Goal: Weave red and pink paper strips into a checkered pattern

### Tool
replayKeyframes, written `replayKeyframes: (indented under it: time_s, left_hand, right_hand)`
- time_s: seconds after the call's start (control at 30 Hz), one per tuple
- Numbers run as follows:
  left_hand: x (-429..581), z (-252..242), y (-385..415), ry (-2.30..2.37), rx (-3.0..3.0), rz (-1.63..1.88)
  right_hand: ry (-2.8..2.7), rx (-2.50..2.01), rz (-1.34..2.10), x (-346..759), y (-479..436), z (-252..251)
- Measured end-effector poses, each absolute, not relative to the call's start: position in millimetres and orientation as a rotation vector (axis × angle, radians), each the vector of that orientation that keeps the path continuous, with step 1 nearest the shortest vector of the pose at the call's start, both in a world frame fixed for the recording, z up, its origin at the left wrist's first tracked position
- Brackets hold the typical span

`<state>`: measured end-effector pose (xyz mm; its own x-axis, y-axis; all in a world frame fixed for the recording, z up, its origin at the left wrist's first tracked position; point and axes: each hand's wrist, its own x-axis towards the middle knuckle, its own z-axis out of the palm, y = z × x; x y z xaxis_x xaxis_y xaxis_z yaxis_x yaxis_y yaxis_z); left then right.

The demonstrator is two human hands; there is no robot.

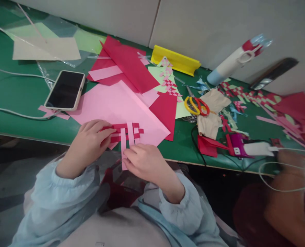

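A small woven piece of red and pink paper strips lies at the near edge of the green table, on a large pink sheet. My left hand presses its fingers together on the red strips at the weave's left side. My right hand is closed in a pinch on a pink strip that hangs down from the weave over the table edge. Both wrists wear light blue sleeves.
A phone lies left of the pink sheet with white cables around it. Red sheets, a yellow holder, scissors, a bottle, a glue gun and paper scraps lie further right. Another person's arm is at the right.
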<state>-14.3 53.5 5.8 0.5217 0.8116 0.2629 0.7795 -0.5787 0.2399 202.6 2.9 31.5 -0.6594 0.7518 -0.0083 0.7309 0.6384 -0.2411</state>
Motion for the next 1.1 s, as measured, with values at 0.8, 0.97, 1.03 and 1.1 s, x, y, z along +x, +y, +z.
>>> replayKeyframes:
  time_s: [0.8,0.97,1.03,1.1]
  left_hand:
    - [-1,7,44,1.233,2.671,0.61]
    - [-5,3,45,1.263,2.678,0.587]
    - [-6,3,45,1.295,2.654,0.601]
    - [-6,4,44,1.313,2.645,0.613]
  right_hand:
    - [-2.19,-1.707,0.513,236,39,22]
    - [-2.223,-1.722,0.501,233,33,25]
    - [-2.234,-1.726,0.481,234,31,25]
    - [-2.246,-1.736,0.466,235,30,24]
